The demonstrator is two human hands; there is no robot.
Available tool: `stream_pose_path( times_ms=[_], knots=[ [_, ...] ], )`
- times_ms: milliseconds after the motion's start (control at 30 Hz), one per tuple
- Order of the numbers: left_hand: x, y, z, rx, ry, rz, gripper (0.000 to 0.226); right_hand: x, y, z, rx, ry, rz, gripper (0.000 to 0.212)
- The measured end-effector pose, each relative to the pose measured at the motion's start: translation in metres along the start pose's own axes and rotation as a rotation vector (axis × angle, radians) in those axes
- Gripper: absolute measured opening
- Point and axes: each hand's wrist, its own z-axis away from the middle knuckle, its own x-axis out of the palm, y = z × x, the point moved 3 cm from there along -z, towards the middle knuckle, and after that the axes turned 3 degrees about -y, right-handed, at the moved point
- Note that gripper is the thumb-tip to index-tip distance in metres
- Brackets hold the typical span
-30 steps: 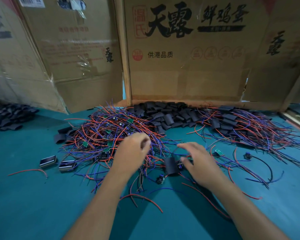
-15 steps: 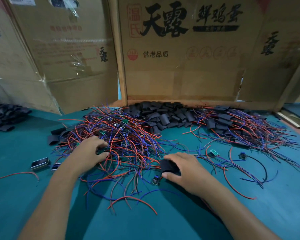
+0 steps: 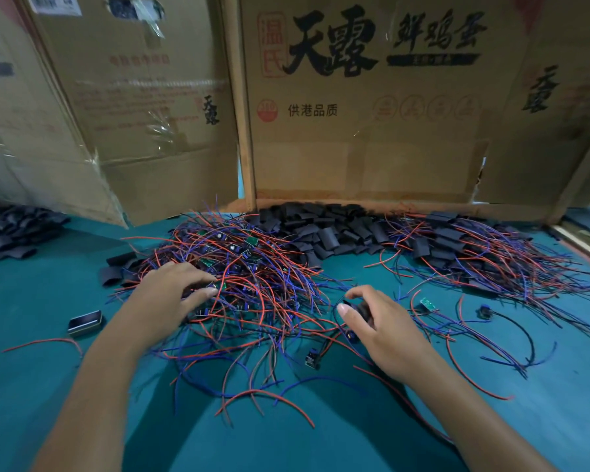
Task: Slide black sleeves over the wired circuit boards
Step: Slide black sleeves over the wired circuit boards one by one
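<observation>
On the green table, a sleeve is pinched in the right hand while the left hand's curled fingers pick a board from the wire pile, seemingly for sleeving next.

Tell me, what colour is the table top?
Teal, a blue-green; the table top shows plainly in the head view.

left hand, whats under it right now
The left hand rests on the near-left edge of the tangle of red and blue wires, fingertips by a green circuit board. What lies under its palm is covered.
</observation>
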Motion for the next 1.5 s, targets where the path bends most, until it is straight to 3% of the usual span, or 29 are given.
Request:
stream_pose_path(
  times_ms=[167,267,333,400,500,567,700,833,933,1167,1333,1500],
  knots=[
    [-0.004,0.002,0.000,-0.038,0.107,-0.017,0.025,-0.004,-0.001,0.001,0.004,0.007,0.009,0.030],
    [-0.008,0.008,0.000,-0.069,0.300,0.080,0.017,-0.005,-0.002,0.002,0.002,0.000,0.017,0.031],
    [-0.011,0.011,-0.001,-0.143,0.390,0.372,0.014,-0.006,-0.004,0.002,0.002,0.012,0.000,0.031],
    [-0.010,0.020,-0.003,-0.174,0.422,0.893,0.014,-0.006,-0.005,0.002,0.000,0.041,-0.031,0.034],
    [-0.001,0.053,-0.007,-0.159,0.283,1.633,0.019,-0.006,-0.007,0.003,0.006,0.081,-0.101,0.041],
    [0.007,0.073,-0.009,-0.160,0.179,1.816,0.025,-0.007,-0.008,0.002,0.018,0.067,-0.105,0.039],
    [0.021,0.093,-0.009,-0.210,0.117,1.865,0.025,-0.006,-0.009,0.001,0.018,-0.011,-0.038,0.049],
    [0.025,0.099,-0.008,-0.207,0.104,2.003,0.017,-0.005,-0.012,0.003,0.066,-0.135,-0.152,0.063],
    [0.024,0.100,-0.008,-0.204,0.132,2.077,0.016,0.003,-0.016,0.007,0.075,-0.315,-0.229,0.051],
    [0.023,0.100,-0.010,-0.178,0.246,2.136,0.013,0.003,-0.031,0.017,-0.023,-0.473,-0.435,0.019],
    [0.024,0.099,-0.011,-0.165,0.268,2.226,0.015,0.012,-0.045,0.028,0.028,-0.604,-0.799,0.029],
    [0.023,0.100,-0.010,-0.068,0.189,2.392,0.024,0.030,-0.054,0.036,0.018,-0.691,-0.980,0.033]
  ],
)
